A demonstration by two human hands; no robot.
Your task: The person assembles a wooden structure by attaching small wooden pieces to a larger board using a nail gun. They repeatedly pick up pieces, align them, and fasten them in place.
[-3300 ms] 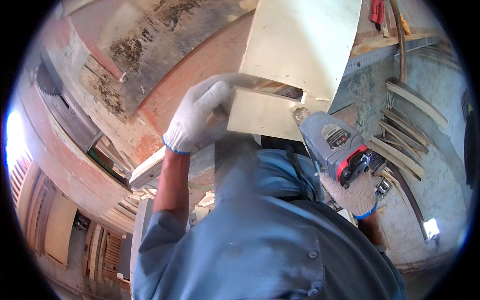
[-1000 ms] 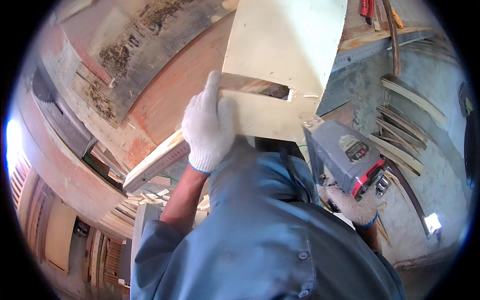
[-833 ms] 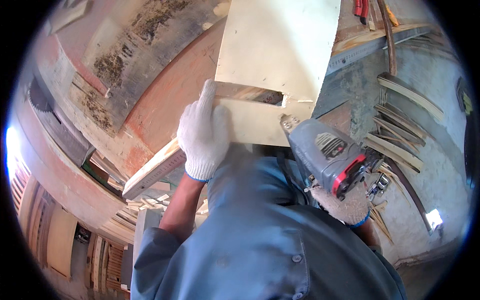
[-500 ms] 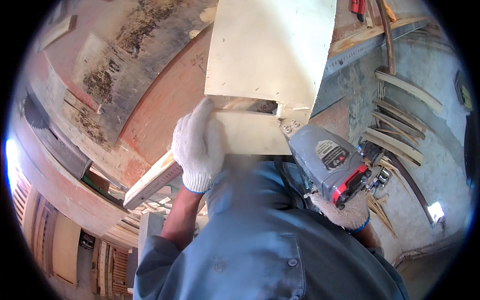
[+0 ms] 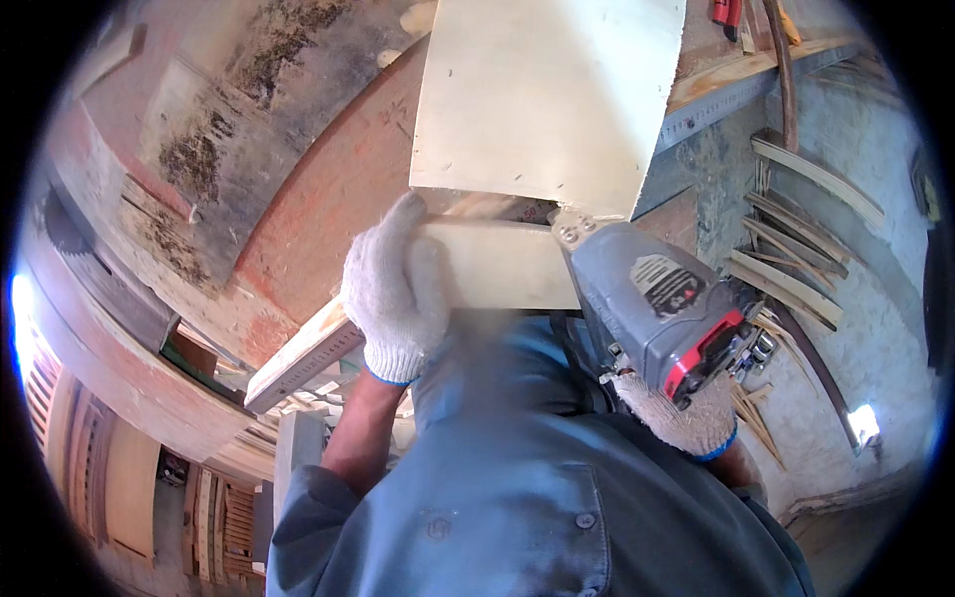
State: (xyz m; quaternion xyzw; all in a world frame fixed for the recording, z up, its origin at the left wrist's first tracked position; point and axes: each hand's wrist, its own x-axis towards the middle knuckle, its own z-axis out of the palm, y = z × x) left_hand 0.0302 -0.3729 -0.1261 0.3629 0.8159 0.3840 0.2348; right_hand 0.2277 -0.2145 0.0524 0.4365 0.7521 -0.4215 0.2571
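In a white knit glove, my left hand (image 5: 396, 284) grips the left end of a short pale wooden board (image 5: 507, 267) close to my body. One of its fingers reaches up to the gap beyond the board. Past that gap lies a large pale plywood panel (image 5: 542, 99), with small fastener marks along its edges. My right hand (image 5: 676, 410), also gloved, is closed round the handle of a grey and red nail gun (image 5: 652, 294), whose body partly hides the fingers. The gun's nose rests at the right corner, where board and panel meet.
A stained workbench (image 5: 328, 169) spreads out at the left, with a circular saw blade (image 5: 75, 239) at its outer side. A steel ruler strip (image 5: 711, 114) edges the bench at right. Wood offcuts (image 5: 796, 234) and a dark hose (image 5: 811, 358) are beyond the nail gun.
The nail gun has shifted up and left, its nose now over the right corner by the gap. The panel appears slightly farther right. My left hand has stayed in place.
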